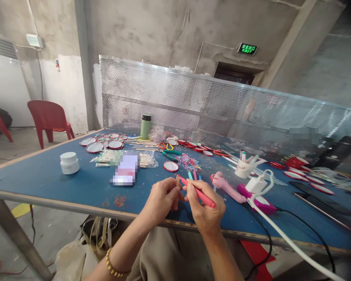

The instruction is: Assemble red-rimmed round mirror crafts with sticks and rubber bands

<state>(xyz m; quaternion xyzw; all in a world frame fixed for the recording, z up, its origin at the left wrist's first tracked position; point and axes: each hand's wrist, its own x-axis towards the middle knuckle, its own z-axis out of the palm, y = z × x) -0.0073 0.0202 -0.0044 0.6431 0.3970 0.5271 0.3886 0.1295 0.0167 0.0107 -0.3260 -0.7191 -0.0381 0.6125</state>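
- While the left hand pinches a small tan strip over the surface, the right hand is closed round a pink pen.
- Pen: long axis slanting forward-left, tip just beside the strip.

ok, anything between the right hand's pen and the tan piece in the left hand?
Nothing visible. The pink pen in the right hand has its tip close beside the tan piece in the left hand; contact is too small to tell.

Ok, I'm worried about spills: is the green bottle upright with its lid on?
Upright and capped: the green bottle stands straight up, its black lid seated on top. How tight it is, I cannot tell.
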